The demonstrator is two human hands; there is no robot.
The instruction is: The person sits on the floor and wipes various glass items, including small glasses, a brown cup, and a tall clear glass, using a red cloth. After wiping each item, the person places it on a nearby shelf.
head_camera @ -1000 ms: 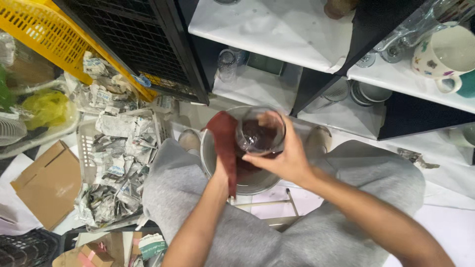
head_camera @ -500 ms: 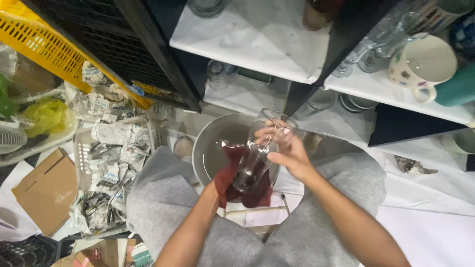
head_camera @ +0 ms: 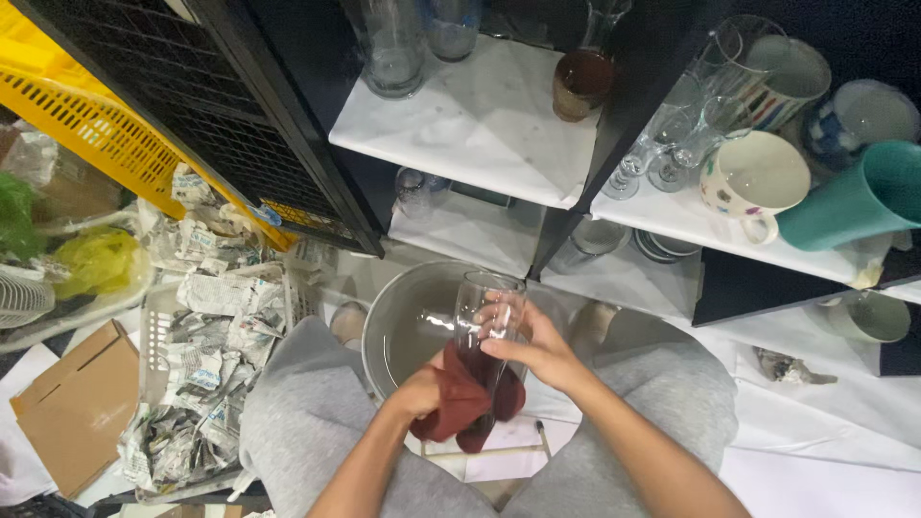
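At lower centre of the frame, the right hand (head_camera: pixel 532 345) closes its fingers around one clear drinking glass (head_camera: pixel 486 317), held over one metal bowl (head_camera: pixel 403 326). The left hand (head_camera: pixel 422 388) grips one dark red cloth (head_camera: pixel 470 403), bunched against the glass's lower part. On the white shelves above stand one brown cup (head_camera: pixel 578 84), one cream mug (head_camera: pixel 753 180), one teal mug (head_camera: pixel 854 197) and two stemmed glasses (head_camera: pixel 672 144). One crate of crumpled newspaper (head_camera: pixel 206 355) sits at left.
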